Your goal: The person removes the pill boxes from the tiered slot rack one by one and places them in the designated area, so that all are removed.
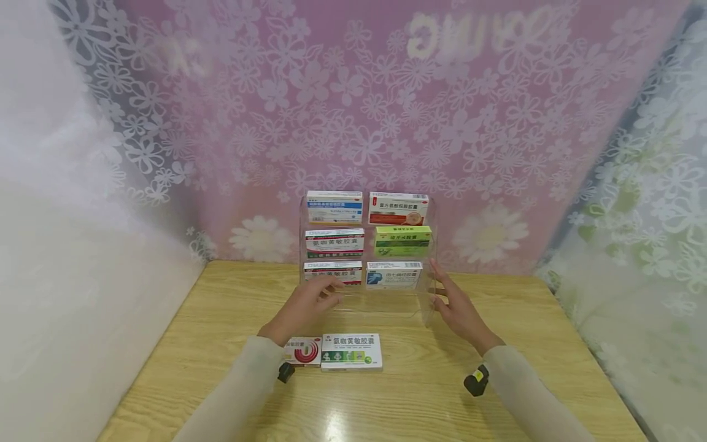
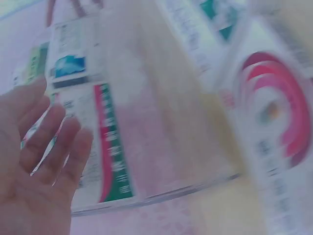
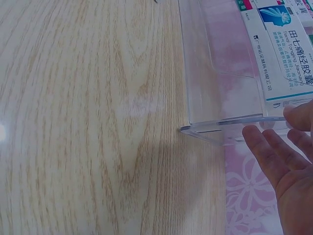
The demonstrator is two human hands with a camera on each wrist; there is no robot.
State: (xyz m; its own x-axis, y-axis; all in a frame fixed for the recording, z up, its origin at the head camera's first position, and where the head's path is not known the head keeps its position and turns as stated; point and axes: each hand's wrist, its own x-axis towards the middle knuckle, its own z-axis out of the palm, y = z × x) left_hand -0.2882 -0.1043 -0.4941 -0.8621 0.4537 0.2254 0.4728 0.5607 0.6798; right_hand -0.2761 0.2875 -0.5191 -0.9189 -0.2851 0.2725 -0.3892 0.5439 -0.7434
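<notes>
A clear tiered rack (image 1: 386, 302) holds several medicine boxes in two columns. My left hand (image 1: 309, 306) is in front of its lower left box (image 2: 88, 147), fingers spread and slightly bent, holding nothing. At the rack's right side is my right hand (image 1: 461, 310); in the right wrist view its thumb lies at the clear side edge (image 3: 254, 119), with the other fingers extended beside it. The bottom right box (image 3: 281, 54) is white with a blue picture. Whether the left fingertips touch the lower left box, I cannot tell.
Two more boxes lie flat on the wooden table (image 1: 420, 393) before the rack: a white and green one (image 1: 353, 352) and one with red rings (image 1: 306, 351), partly behind my left forearm. A flowered pink cloth (image 1: 364, 110) stands behind, with pale walls on both sides.
</notes>
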